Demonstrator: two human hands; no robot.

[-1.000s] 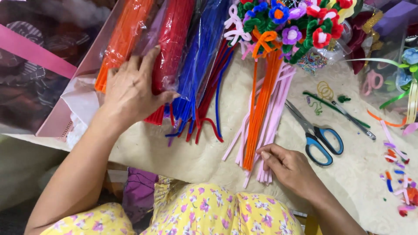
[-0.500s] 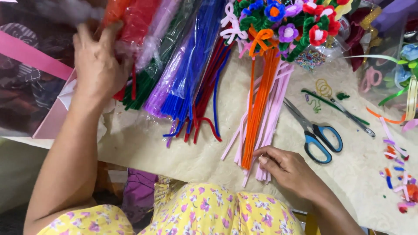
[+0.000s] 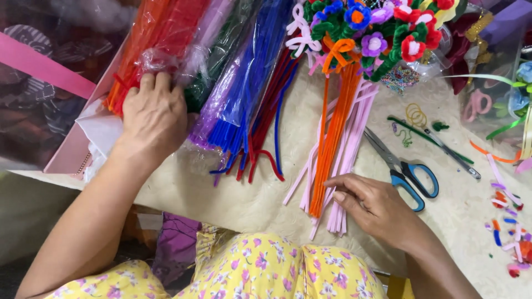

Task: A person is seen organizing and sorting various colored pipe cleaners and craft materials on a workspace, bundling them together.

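Note:
My left hand point(image 3: 152, 116) rests on clear plastic packs of pipe cleaners, its fingers pressed on the orange and red packs point(image 3: 160, 44). Green, purple point(image 3: 213, 105) and blue packs point(image 3: 249, 77) lie fanned out beside them, with loose dark red stems point(image 3: 266, 138). My right hand point(image 3: 377, 207) lies on the lower ends of a bundle of orange point(image 3: 332, 138) and pale pink stems point(image 3: 354, 138) on a cream fleecy mat point(image 3: 233, 205). The bundle's top joins a bouquet of pipe-cleaner flowers point(image 3: 377, 33).
Blue-handled scissors point(image 3: 407, 171) lie right of the bundle, with a thin metal tool point(image 3: 449, 152) and green stems beyond. Small coloured cut pieces point(image 3: 510, 221) litter the right edge. A pink box point(image 3: 72, 155) sits at the left. A yellow flowered garment point(image 3: 260, 271) covers my lap.
My left hand has come back down from the top of the packs onto the orange and red ones. My right hand has stayed on the bundle's ends, fingers now more spread.

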